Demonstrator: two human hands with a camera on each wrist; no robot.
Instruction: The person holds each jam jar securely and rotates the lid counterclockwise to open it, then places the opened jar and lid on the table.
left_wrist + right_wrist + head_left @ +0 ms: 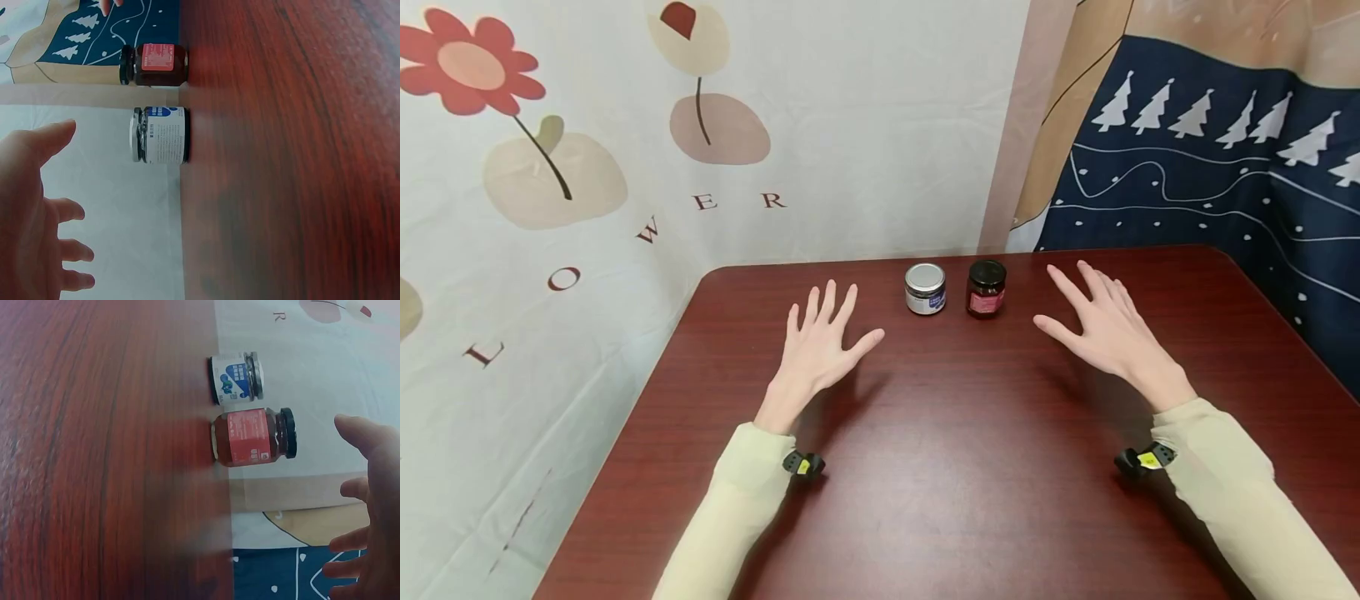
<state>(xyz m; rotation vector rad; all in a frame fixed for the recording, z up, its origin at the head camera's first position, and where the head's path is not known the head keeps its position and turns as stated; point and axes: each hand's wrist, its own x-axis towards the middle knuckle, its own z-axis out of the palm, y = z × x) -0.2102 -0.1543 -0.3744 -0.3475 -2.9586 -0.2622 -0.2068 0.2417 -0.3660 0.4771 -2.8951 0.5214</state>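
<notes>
Two glass jars stand upright side by side near the table's far edge. The left one is a jar with a silver lid [925,290] and a white and blue label, also seen in the left wrist view. Beside it, slightly apart, is a dark jar with a black lid [986,289] and a pink-red label, which the right wrist view shows closer up. My left hand [820,346] is spread above the table, left of the silver-lidded jar. To the right of the black-lidded jar, my right hand [1108,329] hovers with its fingers spread. Neither hand touches a jar.
The dark red wooden table [955,467] has rounded far corners. Behind it hangs a pale cloth [865,125] with flowers and letters, and to the right a navy cloth [1187,183] with white trees. Each sleeve wears a small black wrist camera [805,464].
</notes>
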